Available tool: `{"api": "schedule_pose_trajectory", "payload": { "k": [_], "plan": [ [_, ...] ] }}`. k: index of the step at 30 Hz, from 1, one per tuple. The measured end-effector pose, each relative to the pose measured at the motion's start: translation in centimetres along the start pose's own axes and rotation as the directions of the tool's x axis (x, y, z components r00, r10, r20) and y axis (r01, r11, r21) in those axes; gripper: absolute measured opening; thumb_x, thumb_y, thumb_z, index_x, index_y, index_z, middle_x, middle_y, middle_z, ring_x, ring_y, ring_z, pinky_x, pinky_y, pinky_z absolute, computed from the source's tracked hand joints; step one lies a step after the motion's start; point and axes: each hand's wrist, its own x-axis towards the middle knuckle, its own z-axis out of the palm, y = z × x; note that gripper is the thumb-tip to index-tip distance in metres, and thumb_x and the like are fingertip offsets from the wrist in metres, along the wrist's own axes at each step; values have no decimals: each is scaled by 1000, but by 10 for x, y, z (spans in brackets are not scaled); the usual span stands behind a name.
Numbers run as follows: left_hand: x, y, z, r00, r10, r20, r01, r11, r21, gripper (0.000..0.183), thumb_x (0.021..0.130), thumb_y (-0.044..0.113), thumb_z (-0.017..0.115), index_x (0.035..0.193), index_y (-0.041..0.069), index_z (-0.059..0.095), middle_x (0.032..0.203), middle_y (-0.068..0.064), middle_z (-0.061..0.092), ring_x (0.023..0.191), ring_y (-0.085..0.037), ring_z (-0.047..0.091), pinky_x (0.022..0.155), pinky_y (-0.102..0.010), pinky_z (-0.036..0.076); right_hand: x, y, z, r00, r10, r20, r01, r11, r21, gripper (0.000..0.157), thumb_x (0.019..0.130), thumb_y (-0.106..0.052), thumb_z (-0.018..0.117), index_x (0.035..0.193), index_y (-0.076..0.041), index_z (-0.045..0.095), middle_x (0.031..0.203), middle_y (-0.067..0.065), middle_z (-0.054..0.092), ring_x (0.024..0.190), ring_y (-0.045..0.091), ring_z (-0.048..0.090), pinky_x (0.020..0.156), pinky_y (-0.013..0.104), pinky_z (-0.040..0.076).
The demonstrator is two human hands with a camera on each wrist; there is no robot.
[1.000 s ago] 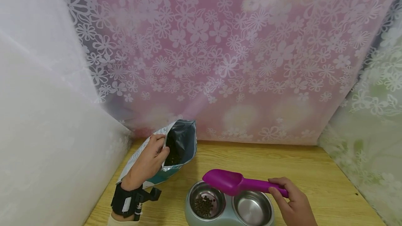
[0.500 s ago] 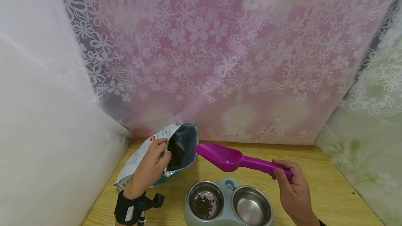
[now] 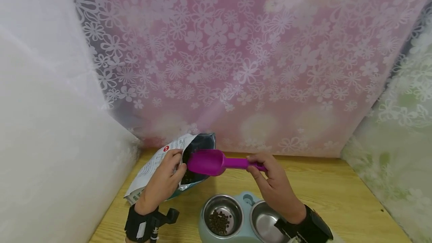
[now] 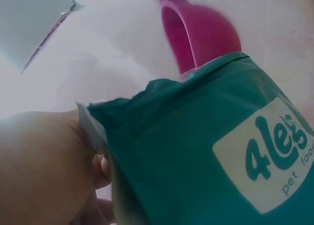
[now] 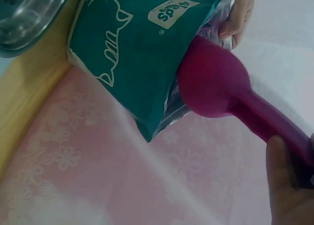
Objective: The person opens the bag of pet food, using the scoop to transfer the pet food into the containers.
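Note:
A magenta scoop [image 3: 206,162] has its bowl in the mouth of a pet food bag [image 3: 155,168]. My right hand [image 3: 275,183] grips the scoop's handle between thumb and fingers. At the bag's near edge, my left hand [image 3: 162,181] pinches the rim and holds the mouth wide. The bag is teal in front, with a "4Legs pet food" label [image 4: 267,154], and silver inside; dark kibble shows partly behind the scoop. Below the scoop stands a pale blue double feeder [image 3: 244,213]. Brown kibble [image 3: 219,222] lies in its left steel bowl [image 3: 233,231]. My right wrist partly covers the right steel bowl [image 3: 266,222].
Everything stands on a wood-grain table [image 3: 330,186]. A pink flowered sheet [image 3: 256,85] hangs along its back edge. A white sheet [image 3: 67,141] closes the left side and a green flowered one [image 3: 398,160] the right.
My right hand has lifted the scoop from over the feeder and moved it left into the bag's mouth. The left hand keeps its pinch on the bag, which has tipped slightly lower.

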Motion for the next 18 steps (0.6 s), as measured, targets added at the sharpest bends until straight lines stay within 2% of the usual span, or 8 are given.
{"api": "schedule_pose_trajectory", "payload": {
  "k": [4, 8, 10, 13, 18],
  "plan": [
    [-1, -1, -1, 1000, 10, -5, -10, 1000, 1, 29, 103, 16, 43, 76, 13, 37, 140, -12, 39, 131, -28, 36, 78, -38, 34, 14, -2, 10, 998, -23, 62, 27, 998, -64, 28, 92, 2, 59, 118, -7, 56, 115, 2, 53, 96, 12, 53, 80, 24, 46],
    [-2, -1, -1, 1000, 29, -11, -29, 1000, -9, 28, 103, 15, 44, 76, 13, 37, 140, -12, 40, 133, -27, 36, 81, -38, 35, 25, -1, 21, 982, -129, 139, 149, 977, -150, 27, 92, 0, 61, 116, -9, 58, 118, 1, 52, 102, 11, 52, 80, 23, 46],
    [-2, -1, -1, 999, 38, -15, -38, 999, -18, 28, 103, 14, 45, 76, 13, 37, 140, -12, 40, 132, -27, 36, 80, -38, 34, 30, 0, 26, 964, -195, 181, 229, 953, -198, 24, 91, -2, 61, 114, -8, 59, 120, 1, 53, 106, 11, 53, 83, 21, 46],
    [-2, 0, -2, 999, 42, -21, -43, 998, -42, 27, 102, 11, 47, 76, 13, 38, 140, -13, 40, 132, -27, 36, 80, -39, 34, 35, 2, 35, 926, -279, 254, 344, 902, -263, 19, 93, -6, 59, 112, -7, 62, 121, 3, 55, 111, 14, 54, 88, 21, 44],
    [-1, -1, -2, 999, 32, -15, -32, 999, -37, 26, 101, 9, 47, 77, 13, 39, 139, -11, 40, 132, -26, 36, 91, -43, 38, 42, 8, 48, 875, -348, 337, 452, 837, -307, 20, 91, -6, 61, 111, -5, 62, 117, 5, 56, 111, 15, 55, 92, 22, 42]
  ]
}}
